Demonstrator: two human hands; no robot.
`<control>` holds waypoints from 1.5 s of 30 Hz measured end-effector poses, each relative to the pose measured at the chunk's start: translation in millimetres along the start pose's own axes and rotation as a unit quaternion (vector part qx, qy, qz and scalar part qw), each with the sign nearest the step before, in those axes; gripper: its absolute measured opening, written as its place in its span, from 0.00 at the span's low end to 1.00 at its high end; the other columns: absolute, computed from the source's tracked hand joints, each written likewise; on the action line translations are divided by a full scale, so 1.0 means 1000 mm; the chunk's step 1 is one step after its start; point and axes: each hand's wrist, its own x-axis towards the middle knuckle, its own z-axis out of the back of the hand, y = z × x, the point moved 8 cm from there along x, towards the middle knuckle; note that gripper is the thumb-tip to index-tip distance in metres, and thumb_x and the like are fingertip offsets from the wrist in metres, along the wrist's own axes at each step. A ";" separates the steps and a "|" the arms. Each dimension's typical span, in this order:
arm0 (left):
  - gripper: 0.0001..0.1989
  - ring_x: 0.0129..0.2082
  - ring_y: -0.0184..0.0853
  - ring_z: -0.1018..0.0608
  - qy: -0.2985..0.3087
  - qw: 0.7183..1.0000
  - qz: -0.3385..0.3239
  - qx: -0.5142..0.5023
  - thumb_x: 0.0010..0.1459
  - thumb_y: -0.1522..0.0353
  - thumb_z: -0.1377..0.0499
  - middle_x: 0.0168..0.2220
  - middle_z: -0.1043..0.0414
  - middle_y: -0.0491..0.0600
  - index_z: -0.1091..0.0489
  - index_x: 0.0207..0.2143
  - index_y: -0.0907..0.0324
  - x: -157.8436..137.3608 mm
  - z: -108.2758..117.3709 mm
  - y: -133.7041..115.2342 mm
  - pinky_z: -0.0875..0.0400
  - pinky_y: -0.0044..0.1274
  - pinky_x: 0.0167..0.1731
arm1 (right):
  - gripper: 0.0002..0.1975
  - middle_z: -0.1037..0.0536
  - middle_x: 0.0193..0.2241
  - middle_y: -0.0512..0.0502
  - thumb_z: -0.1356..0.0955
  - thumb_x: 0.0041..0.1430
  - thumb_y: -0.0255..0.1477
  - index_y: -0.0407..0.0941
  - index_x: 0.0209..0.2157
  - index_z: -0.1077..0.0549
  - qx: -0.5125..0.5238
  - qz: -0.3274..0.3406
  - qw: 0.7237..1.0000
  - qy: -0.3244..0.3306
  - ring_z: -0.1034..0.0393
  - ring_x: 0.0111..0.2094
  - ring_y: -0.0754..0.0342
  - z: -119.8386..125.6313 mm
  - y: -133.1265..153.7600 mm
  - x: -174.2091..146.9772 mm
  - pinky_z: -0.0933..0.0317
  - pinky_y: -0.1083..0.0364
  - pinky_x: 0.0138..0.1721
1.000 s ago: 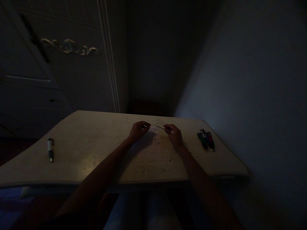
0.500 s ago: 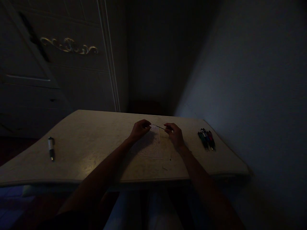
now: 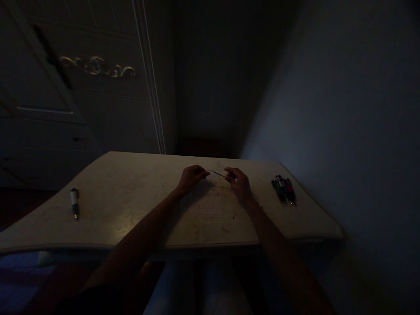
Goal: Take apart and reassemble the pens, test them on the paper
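Over a sheet of written paper (image 3: 205, 203), both of my hands meet at a thin dark rod that looks like a pen refill (image 3: 219, 174). Its right end is pinched between the thumb and fingers of my right hand (image 3: 239, 183). My left hand (image 3: 193, 178) is closed in a pinch at the other, paler end. Dim light blurs the fingertips, and the left hand partly covers the top of the paper.
A white and dark pen (image 3: 74, 203) lies alone at the table's left. Several pens (image 3: 284, 190) are bunched at the right, near the wall (image 3: 344, 131). Small dark bits (image 3: 225, 230) lie by the front edge of the table (image 3: 131, 175). A cabinet (image 3: 114, 113) stands behind.
My left fingertips have closed together and shifted slightly right toward the refill's end. The right hand stays nearly still. The whole view has shifted a little.
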 end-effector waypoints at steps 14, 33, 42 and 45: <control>0.19 0.38 0.40 0.18 -0.005 0.997 0.008 -0.076 0.53 0.66 0.38 0.41 0.21 0.58 0.29 0.46 0.63 0.005 0.000 0.014 0.24 0.28 0.36 | 0.13 0.25 0.33 0.46 0.33 0.52 0.25 0.46 0.40 0.23 -0.030 0.023 0.999 0.001 0.31 0.35 0.51 0.000 0.004 0.001 0.35 0.50 0.43; 0.19 0.41 0.40 0.19 0.033 0.975 -0.025 0.218 0.60 0.70 0.42 0.41 0.19 0.49 0.29 0.53 0.53 -0.005 -0.006 0.006 0.28 0.27 0.41 | 0.12 0.24 0.34 0.45 0.32 0.52 0.25 0.47 0.40 0.23 -0.023 0.029 0.998 0.052 0.29 0.36 0.50 -0.012 0.006 -0.003 0.34 0.49 0.43; 0.18 0.44 0.41 0.20 0.051 0.956 -0.028 0.287 0.62 0.69 0.44 0.43 0.20 0.52 0.29 0.54 0.56 -0.008 -0.010 -0.006 0.29 0.28 0.43 | 0.13 0.24 0.34 0.44 0.32 0.53 0.24 0.45 0.41 0.22 -0.022 0.036 0.997 0.072 0.28 0.37 0.50 -0.014 0.007 -0.004 0.34 0.49 0.44; 0.17 0.44 0.41 0.20 0.053 0.951 -0.029 0.304 0.62 0.70 0.45 0.43 0.21 0.52 0.29 0.53 0.56 -0.009 -0.011 -0.010 0.29 0.28 0.45 | 0.14 0.24 0.35 0.45 0.33 0.53 0.23 0.45 0.42 0.23 -0.028 0.037 0.996 0.077 0.28 0.37 0.51 -0.014 0.007 -0.004 0.34 0.50 0.44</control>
